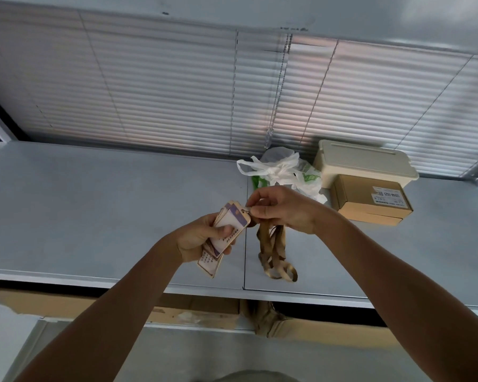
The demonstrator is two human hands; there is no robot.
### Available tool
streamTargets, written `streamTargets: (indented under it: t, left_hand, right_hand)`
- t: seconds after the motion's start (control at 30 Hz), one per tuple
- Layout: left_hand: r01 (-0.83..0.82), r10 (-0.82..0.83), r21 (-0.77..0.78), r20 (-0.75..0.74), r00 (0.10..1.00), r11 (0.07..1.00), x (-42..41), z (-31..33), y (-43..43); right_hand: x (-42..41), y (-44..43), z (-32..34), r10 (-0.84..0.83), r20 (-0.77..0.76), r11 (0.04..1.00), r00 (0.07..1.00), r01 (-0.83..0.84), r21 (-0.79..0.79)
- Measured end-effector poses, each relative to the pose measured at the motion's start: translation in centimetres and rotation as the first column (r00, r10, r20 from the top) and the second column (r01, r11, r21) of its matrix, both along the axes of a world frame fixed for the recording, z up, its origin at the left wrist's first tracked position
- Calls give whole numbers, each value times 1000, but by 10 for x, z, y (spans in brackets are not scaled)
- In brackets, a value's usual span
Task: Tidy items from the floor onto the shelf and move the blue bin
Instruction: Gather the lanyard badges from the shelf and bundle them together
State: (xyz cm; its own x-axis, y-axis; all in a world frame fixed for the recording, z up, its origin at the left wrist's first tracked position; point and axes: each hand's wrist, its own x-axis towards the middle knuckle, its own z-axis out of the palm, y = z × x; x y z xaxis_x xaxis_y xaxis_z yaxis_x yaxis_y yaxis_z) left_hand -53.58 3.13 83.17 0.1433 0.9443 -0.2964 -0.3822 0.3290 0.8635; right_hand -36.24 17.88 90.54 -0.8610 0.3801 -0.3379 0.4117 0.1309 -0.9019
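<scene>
Over the grey shelf top point(94, 205) my left hand point(198, 238) grips a fanned stack of tan-edged badge cards point(228, 232) with white and purple faces. My right hand point(282, 209) pinches the clip end where the tan lanyard straps point(275, 255) join the cards. The straps hang down in loops that reach the shelf surface near its front edge. No blue bin is in view.
At the back right of the shelf lie a knotted white plastic bag point(280, 172), a cream lidded box point(364, 164) and a brown cardboard box point(370, 199). Closed window blinds point(177, 92) stand behind. Flattened cardboard point(193, 310) sits on the level below.
</scene>
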Motion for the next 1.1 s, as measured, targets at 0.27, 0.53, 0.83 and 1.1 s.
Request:
streamTargets:
  t: [0.27,0.53,0.83,1.1]
  left_hand:
    - [77,-81,42,96,992,996,9,6,-4]
    - [143,-144,-9,-38,989,990,8,7,-7]
    - [101,-123,-95,-260,958,990,3,11,0]
    - [79,-89,-50,-255,963,996,22,7,-3]
  right_hand:
    - [3,2,5,76,20,984,997,-72,-164]
    - [12,9,8,125,71,991,990,-121,-56]
    - [7,-7,6,49,98,834,994,-94,543]
    - [10,-9,3,120,103,793,987,-158,588]
